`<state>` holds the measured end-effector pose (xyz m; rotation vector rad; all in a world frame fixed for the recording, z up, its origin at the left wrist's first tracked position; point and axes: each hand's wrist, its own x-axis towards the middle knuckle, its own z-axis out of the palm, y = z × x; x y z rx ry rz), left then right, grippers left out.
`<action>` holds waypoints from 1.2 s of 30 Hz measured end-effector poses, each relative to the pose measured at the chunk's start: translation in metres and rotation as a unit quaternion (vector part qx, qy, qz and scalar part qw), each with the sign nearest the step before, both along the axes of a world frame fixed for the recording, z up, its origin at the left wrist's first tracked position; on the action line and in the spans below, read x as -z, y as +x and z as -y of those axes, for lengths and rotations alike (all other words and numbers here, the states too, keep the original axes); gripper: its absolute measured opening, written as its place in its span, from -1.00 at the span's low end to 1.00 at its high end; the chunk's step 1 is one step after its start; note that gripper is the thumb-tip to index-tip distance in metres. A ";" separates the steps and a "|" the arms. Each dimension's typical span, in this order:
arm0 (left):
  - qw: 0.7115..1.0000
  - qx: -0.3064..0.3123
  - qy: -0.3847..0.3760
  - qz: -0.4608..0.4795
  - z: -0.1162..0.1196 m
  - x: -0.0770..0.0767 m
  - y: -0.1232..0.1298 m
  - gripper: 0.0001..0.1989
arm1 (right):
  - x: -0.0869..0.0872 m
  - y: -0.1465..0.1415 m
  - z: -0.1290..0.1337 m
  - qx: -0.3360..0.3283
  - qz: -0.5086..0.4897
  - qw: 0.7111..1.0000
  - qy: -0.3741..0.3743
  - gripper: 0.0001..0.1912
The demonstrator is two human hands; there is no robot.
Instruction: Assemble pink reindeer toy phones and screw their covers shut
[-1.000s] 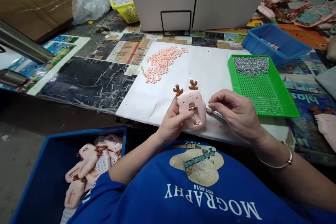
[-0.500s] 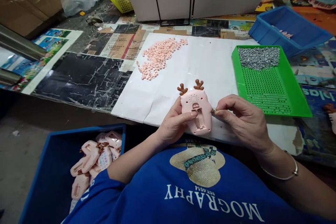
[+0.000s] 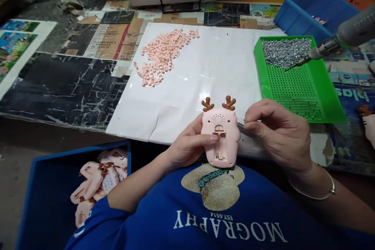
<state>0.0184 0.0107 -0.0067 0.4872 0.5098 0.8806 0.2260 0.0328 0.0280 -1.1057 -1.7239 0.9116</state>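
Observation:
My left hand (image 3: 190, 140) grips a pink toy case with brown antlers (image 3: 222, 150) by its left side, thumb lying over the top of the open battery compartment. The back of the case faces up, showing a cluster of small holes and screw holes. Just off its right edge, the thumb and forefinger of my right hand (image 3: 278, 136) are pinched together. Something thin and dark may stick out of the pinch, too small to name. An electric screwdriver (image 3: 331, 45) reaches in from the right, its bit over the screws (image 3: 285, 52) in the green tray (image 3: 328, 103).
Small pink parts (image 3: 165, 56) lie heaped on the white sheet (image 3: 222, 70). A blue bin (image 3: 316, 6) stands behind the tray. More pink cases (image 3: 93, 181) fill part of a blue crate (image 3: 38, 187) at lower left. A black wire stand (image 3: 177, 9) is at the back.
The electric screwdriver has come into view over the green tray. My right hand has drawn slightly away from the case's edge. The whole view has shifted a little.

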 end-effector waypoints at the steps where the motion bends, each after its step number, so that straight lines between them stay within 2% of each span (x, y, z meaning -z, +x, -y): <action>1: 1.000 0.004 -0.002 0.000 0.000 0.000 0.000 -0.59 | 0.001 0.001 0.000 0.002 -0.001 1.000 -0.003 -0.87; 7: 0.999 0.003 -0.022 -0.030 0.000 -0.002 0.002 -0.56 | 0.008 0.006 -0.001 -0.016 -0.032 0.999 0.024 -0.87; 13: 0.987 -0.139 -0.018 -0.084 -0.010 -0.005 0.002 -0.57 | 0.012 0.006 0.007 -0.033 -0.029 0.999 0.028 -0.85; 16: 0.980 -0.172 -0.009 -0.102 -0.015 -0.007 0.003 -0.57 | 0.015 0.003 0.011 -0.058 -0.017 0.998 0.031 -0.85; 22: 0.979 -0.176 -0.013 -0.099 -0.015 -0.009 0.006 -0.57 | 0.018 -0.002 0.016 -0.080 0.000 0.996 0.042 -0.87; 29: 0.979 -0.173 -0.007 -0.110 -0.011 -0.011 0.010 -0.51 | 0.021 -0.004 0.017 -0.076 0.010 0.996 0.034 -0.87; 36: 0.984 -0.155 -0.022 -0.090 -0.010 -0.011 0.015 -0.47 | 0.023 -0.004 0.026 -0.057 0.038 0.996 0.063 -0.85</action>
